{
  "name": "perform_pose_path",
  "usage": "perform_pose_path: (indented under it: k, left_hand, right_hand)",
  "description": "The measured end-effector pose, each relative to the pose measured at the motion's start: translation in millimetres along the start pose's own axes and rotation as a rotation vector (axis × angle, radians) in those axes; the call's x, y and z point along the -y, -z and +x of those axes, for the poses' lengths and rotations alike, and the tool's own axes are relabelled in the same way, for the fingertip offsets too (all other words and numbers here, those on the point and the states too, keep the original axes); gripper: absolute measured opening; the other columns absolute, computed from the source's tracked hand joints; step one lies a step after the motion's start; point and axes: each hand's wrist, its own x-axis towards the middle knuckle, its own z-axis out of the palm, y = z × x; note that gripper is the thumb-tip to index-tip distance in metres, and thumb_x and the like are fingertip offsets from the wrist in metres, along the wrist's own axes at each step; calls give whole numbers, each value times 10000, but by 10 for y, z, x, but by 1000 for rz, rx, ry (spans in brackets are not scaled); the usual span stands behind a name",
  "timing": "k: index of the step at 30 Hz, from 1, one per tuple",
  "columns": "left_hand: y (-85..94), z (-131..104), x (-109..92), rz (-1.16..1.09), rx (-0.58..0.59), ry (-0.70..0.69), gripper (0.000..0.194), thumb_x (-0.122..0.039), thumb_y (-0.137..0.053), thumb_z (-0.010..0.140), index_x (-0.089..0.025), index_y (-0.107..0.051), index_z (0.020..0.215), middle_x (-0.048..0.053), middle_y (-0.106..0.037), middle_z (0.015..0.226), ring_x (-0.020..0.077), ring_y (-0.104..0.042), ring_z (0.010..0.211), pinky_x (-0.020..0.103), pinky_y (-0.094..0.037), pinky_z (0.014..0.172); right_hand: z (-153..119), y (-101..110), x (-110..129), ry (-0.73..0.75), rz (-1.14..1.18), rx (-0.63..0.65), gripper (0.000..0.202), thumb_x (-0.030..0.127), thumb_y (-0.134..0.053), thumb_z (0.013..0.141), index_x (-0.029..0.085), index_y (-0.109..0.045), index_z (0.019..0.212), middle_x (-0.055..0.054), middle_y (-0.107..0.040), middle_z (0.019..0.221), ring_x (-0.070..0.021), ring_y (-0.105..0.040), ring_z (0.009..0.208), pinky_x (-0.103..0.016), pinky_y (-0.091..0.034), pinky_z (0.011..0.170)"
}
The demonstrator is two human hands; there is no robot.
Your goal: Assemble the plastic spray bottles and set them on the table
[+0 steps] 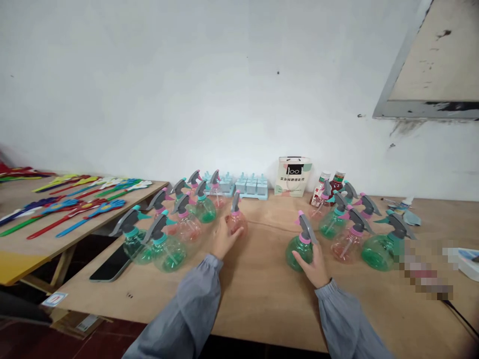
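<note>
My left hand [223, 237] is closed around the body of a pink spray bottle [238, 223] with a grey trigger head, standing on the wooden table. Farther right, my right hand [315, 265] grips a green spray bottle [297, 252] with a pink collar and a grey head. Left of my left hand stands a group of several pink and green spray bottles [169, 253]. To the right of my right hand is a second group, with a pink spray bottle [346, 245] and a green spray bottle [377, 251] at its front.
A black phone [110, 264] lies at the left, beside the bottles. Along the wall stand light-blue moulds [251, 186], a paper bag [293, 177] and two red-filled bottles [338, 182]. A white tray [466, 264] sits far right. Colourful hand-shaped sticks [90, 217] cover the left table.
</note>
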Motion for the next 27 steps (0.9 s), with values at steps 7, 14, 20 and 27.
perform_pose_path:
  k: [7,14,20,27]
  left_hand:
    - [-252,1126,59,71,-42,-4,631,-247,-713,789,-154,-394,1326,240,-496,1431,344,-504,1356,481,-435,1065]
    - [-417,1477,94,116,-95,12,592,-216,-739,776,-155,-418,1270,230,-510,1377,342,-459,1371,477,-400,1081]
    - [-458,1507,44,107,-146,12,654,-207,-780,749,-135,-410,1284,241,-517,1346,363,-470,1346,519,-367,1104]
    - [-402,1017,-113,-88,-231,-191,491,-384,-652,876,-133,-467,1255,198,-523,1311,308,-478,1316,492,-373,1129]
  right_hand:
    - [-62,-10,-36,27,-1,-2,552,449,-665,867,258,-516,1362,-126,-643,1186,-315,-601,1124,-556,-501,973]
    - [-75,-15,-36,44,1,-3,550,407,-669,869,266,-504,1374,-115,-636,1195,-306,-603,1135,-543,-507,971]
    - [-80,-31,-1,7,12,7,599,432,-667,867,265,-472,1408,-128,-616,1221,-313,-584,1155,-563,-491,995]
    - [-92,-52,23,3,42,34,568,410,-640,890,249,-472,1408,-121,-619,1206,-300,-598,1152,-531,-499,1001]
